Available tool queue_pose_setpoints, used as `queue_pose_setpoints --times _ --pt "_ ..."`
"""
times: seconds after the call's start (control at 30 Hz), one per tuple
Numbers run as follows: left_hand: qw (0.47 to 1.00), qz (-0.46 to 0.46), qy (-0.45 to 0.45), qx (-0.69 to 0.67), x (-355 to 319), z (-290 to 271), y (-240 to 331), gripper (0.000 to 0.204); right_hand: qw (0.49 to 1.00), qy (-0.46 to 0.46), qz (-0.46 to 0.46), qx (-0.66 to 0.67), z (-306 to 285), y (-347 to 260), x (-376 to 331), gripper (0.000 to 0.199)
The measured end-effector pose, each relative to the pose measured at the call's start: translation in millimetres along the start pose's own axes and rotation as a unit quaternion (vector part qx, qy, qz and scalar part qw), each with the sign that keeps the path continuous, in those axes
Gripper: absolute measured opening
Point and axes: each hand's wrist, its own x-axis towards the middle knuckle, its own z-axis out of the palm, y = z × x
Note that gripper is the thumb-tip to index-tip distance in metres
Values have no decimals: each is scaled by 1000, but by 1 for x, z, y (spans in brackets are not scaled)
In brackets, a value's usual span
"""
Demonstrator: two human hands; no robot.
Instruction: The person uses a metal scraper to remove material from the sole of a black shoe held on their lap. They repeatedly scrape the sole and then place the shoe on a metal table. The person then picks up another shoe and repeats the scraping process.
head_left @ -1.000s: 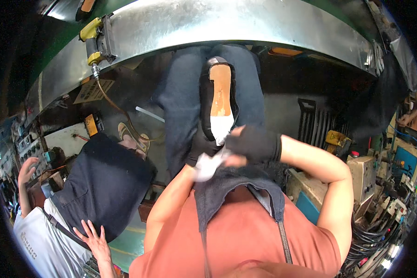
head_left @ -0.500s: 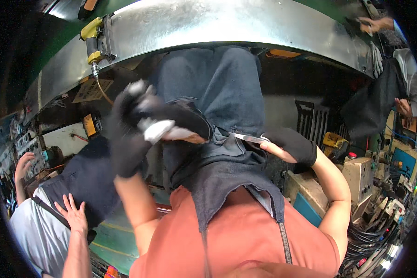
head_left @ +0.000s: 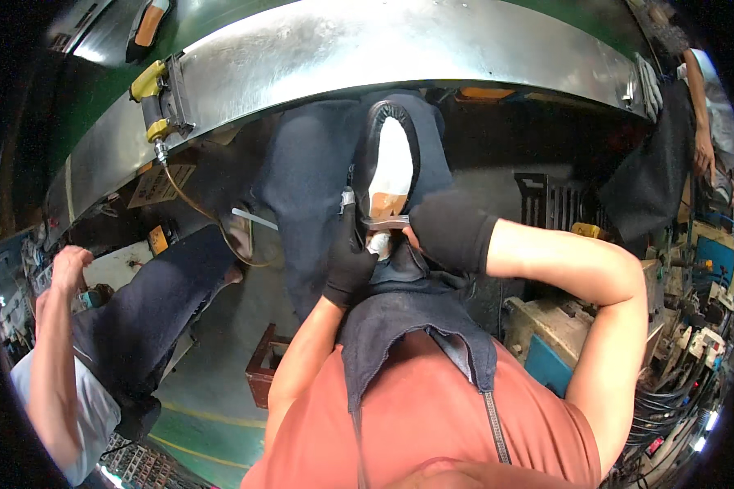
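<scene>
A black shoe (head_left: 395,159) lies sole up along my lap, toe pointing away from me. Its underside is white, with a tan patch toward the heel. My left hand (head_left: 352,259), in a black fingerless glove with light fingertip covers, grips it by the left side of the heel. In my black-gloved right hand (head_left: 453,235) is a thin metal blade like a knife (head_left: 386,221). The blade lies across the heel end, next to the tan patch. Its handle is hidden in the fist, and the glove is smeared by motion.
A metal bench (head_left: 400,41) crosses in front of my knees. On its left edge sits a yellow-black air tool (head_left: 159,102) with a hose (head_left: 189,200). Another shoe (head_left: 146,26) lies beyond. Co-workers are at left and right; machines (head_left: 550,322) stand by my right elbow.
The shoe has swung from sideways, blurred, to lying lengthwise on my lap, sole up. My left hand has moved right and nearer; my right hand has brought the blade left onto the heel.
</scene>
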Motion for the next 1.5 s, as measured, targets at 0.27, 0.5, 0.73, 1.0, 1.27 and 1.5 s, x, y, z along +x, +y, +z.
queue_pose_setpoints --times 0.27,0.5,0.73,1.0,1.27,1.5 --pt "987 -72 21 -144 35 -6 -32 59 987 117 -114 -3 49 71 28 39" --pt "988 29 33 150 56 -4 -55 71 999 -47 -25 -12 -11 24 10 30" --pt "991 -77 -43 -103 67 -32 -65 64 934 190 -298 52 49 18 26 32" --pt "989 -32 -117 -88 65 -22 -7 103 960 97 -12 263 6 56 -4 31" --pt "991 22 -81 102 60 -13 3 109 979 186 -55 -56 11 65 21 32" --pt "996 -54 -7 -72 75 -19 -17 74 963 232 -132 -30 26 89 39 36"
